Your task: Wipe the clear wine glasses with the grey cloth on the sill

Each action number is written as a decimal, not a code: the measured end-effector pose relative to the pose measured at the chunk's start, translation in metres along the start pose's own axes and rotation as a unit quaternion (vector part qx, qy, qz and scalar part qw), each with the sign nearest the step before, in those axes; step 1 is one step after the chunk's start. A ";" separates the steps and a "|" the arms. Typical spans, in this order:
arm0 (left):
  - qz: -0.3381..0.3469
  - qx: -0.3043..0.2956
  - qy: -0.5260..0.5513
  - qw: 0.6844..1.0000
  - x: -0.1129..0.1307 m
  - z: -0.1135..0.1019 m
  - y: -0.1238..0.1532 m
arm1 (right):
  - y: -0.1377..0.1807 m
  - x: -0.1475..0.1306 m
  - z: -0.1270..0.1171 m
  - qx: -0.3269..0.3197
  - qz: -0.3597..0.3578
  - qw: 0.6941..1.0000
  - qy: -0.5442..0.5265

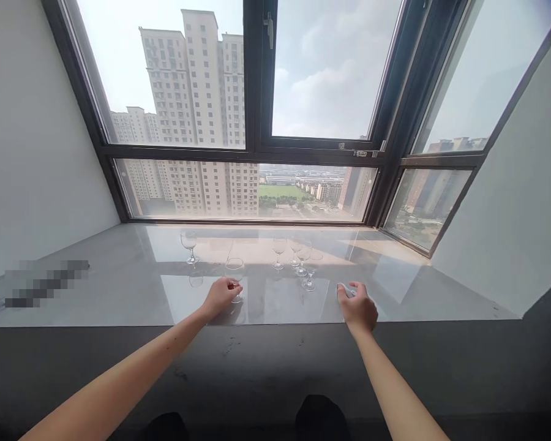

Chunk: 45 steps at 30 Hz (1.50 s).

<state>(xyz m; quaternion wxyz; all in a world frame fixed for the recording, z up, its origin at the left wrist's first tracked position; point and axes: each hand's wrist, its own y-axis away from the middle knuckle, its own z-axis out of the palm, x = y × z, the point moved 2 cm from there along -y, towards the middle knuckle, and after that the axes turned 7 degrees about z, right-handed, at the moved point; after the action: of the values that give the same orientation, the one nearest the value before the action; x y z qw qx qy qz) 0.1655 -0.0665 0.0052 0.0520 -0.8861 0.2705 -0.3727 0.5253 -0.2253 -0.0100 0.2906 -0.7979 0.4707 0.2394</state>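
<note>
My left hand (pixel 220 296) is closed round the stem of a clear wine glass (pixel 234 271) standing on the glossy window sill (pixel 119 288). My right hand (pixel 358 306) rests on the sill with its fingers curled on a small white cloth (pixel 346 288). Another wine glass (pixel 189 244) stands further back on the left. Three more glasses (pixel 298 254) cluster between my hands, toward the window.
A large dark-framed window (pixel 257 147) backs the sill, with white walls on both sides. The sill's dark front edge (pixel 275 355) runs below my arms. A blurred patch (pixel 46 282) lies at the left of the sill.
</note>
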 end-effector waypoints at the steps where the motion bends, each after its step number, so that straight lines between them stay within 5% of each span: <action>1: 0.000 0.013 -0.016 1.000 0.002 0.003 0.006 | 0.000 0.000 0.000 0.000 0.000 1.000 -0.001; 12: -0.019 0.048 -0.116 0.992 0.019 0.012 0.031 | 0.005 0.006 0.002 -0.016 -0.021 0.999 -0.019; 20: -0.022 0.039 -0.110 0.993 0.014 0.013 0.029 | 0.043 0.020 0.015 -0.063 -0.241 0.961 -0.119; 24: -0.031 0.026 -0.099 0.994 0.013 0.014 0.027 | 0.090 -0.037 0.016 -0.087 -0.324 0.920 -0.204; 29: -0.027 0.018 -0.112 0.993 0.017 0.012 0.030 | 0.143 -0.157 0.000 0.009 -0.421 0.851 -0.313; 33: -0.023 0.012 -0.129 0.991 0.018 0.012 0.032 | 0.160 -0.224 0.003 -0.037 -0.445 0.835 -0.321; 36: -0.026 0.005 -0.121 0.992 0.016 0.014 0.033 | 0.166 -0.240 0.016 -0.089 -0.473 0.838 -0.257; 40: -0.030 0.003 -0.113 0.993 0.016 0.013 0.033 | 0.168 -0.237 0.022 -0.059 -0.457 0.866 -0.194; 45: -0.032 0.008 -0.112 0.993 0.018 0.012 0.033 | 0.169 -0.242 0.020 -0.051 -0.486 0.862 -0.131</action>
<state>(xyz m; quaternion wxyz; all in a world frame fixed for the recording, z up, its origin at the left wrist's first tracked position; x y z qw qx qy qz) 0.1699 -0.1049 -0.0011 0.0766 -0.9299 0.2319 -0.2750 0.2658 -0.1289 0.0938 0.3882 -0.9004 -0.0324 0.1935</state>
